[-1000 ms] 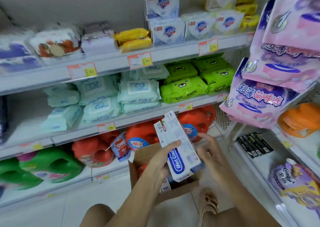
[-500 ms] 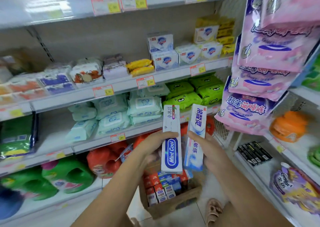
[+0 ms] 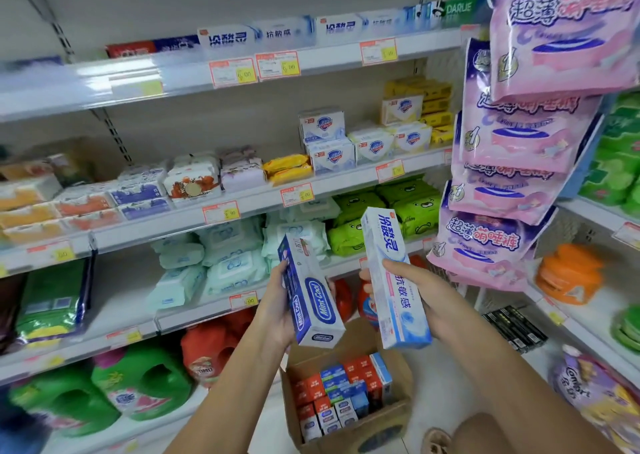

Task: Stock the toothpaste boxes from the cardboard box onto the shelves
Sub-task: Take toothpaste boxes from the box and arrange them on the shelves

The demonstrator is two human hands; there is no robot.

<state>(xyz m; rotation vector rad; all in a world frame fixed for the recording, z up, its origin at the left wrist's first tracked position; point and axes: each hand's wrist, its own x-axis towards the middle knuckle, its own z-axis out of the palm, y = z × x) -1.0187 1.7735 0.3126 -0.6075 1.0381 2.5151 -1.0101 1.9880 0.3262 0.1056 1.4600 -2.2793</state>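
Left hand (image 3: 275, 309) grips Mint Cool box (image 3: 313, 301): thumb on left edge, fingers wrapped behind. Right hand (image 3: 433, 301) grips white-blue toothpaste box (image 3: 393, 266): thumb across front, fingers behind. Both boxes tilted, above cardboard box (image 3: 381, 433).

- Left hand (image 3: 273, 315): fingers mostly hidden behind Mint Cool box (image 3: 313, 301).
- Right hand (image 3: 436, 304): fingers partly hidden behind white toothpaste box (image 3: 394, 280).
- Green jugs (image 3: 69, 408), lower left: blurred, labels unreadable.
- Pink packs (image 3: 561, 37), upper right: cut by frame edge.
- Price tags (image 3: 232, 72): small print illegible.
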